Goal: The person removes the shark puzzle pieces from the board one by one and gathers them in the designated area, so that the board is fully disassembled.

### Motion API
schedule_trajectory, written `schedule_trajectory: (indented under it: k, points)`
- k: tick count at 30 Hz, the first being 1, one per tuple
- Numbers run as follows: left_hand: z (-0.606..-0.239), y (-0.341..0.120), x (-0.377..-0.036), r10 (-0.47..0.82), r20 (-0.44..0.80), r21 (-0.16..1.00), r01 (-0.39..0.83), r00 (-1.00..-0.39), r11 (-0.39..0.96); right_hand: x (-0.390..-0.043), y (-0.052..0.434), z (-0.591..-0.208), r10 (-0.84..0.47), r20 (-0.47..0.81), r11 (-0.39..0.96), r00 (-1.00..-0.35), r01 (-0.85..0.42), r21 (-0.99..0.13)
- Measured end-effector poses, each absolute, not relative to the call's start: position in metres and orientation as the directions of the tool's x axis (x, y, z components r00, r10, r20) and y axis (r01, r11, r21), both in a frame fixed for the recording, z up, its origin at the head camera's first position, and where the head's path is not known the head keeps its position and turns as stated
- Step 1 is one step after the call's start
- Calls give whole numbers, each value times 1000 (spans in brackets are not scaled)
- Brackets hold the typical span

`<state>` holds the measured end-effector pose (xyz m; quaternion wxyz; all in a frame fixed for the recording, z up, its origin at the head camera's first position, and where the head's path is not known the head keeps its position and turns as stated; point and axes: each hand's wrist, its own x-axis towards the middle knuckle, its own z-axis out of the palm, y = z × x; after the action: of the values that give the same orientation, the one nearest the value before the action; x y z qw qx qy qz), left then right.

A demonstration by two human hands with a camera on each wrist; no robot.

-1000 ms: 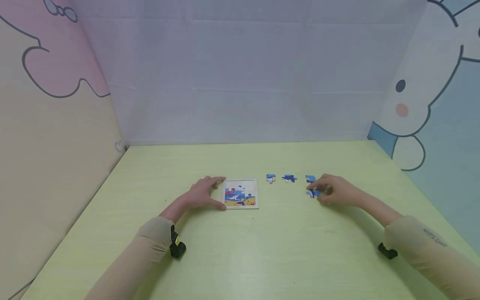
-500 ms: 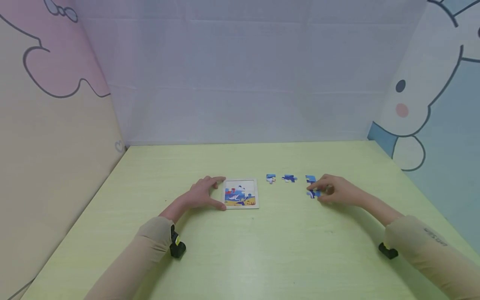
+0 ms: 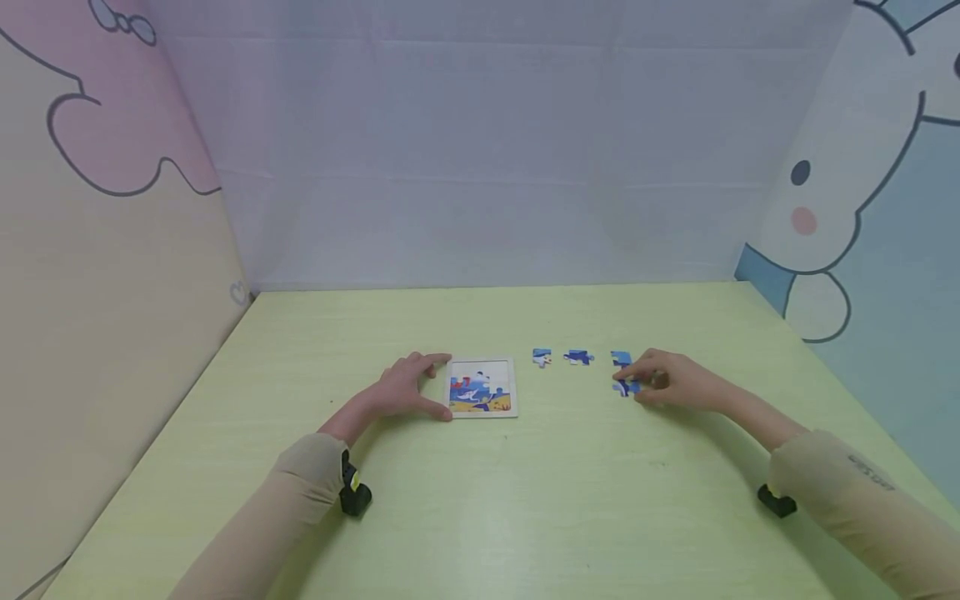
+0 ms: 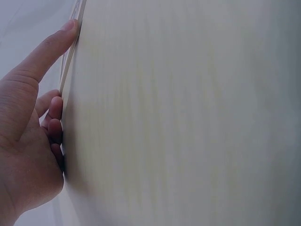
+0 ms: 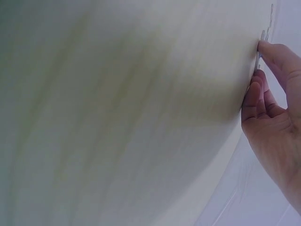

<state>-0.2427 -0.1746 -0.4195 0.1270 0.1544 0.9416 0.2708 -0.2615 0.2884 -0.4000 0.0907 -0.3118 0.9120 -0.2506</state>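
The puzzle piece (image 3: 627, 386) sits pinched in the right hand's (image 3: 671, 382) grip, while the spread left hand (image 3: 405, 389) braces the puzzle tray (image 3: 513, 387).

Your puzzle board (image 3: 482, 387) lies flat on the green table, a small white-framed square with its lower part filled in blue, red and yellow and its top right corner showing bare white. The blue piece (image 3: 627, 387) under your right fingertips lies flat to the board's right, well apart from it, just in front of another loose blue piece (image 3: 619, 357).
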Motion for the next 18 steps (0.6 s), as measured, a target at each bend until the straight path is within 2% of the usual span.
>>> schedule_trajectory:
  k: [18]
  points:
    - [-420, -175, -244, 365, -155, 550, 227, -918, 803, -263, 288, -390, -594, -94, 707, -799, -462, -535]
